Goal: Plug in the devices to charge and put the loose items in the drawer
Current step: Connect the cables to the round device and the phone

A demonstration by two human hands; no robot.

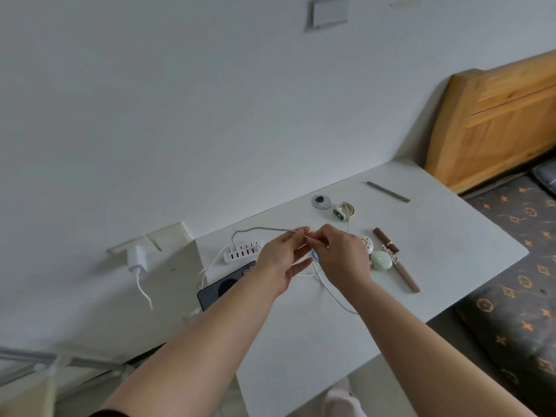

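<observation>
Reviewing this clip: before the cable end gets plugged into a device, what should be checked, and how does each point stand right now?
1. Grey cable seated in the white charging hub: ok.
2. Left hand pinches the cable end: ok.
3. Right hand holds something at the cable tip: cannot tell what.
4. Phone lies on the table within reach: ok.
5. Brown pen and grey stick put away: not ok.

forearms point(210, 335): bare | left sleeve edge point(111, 413): dark, perhaps | right foot point(341, 400): pale sock or slipper
</observation>
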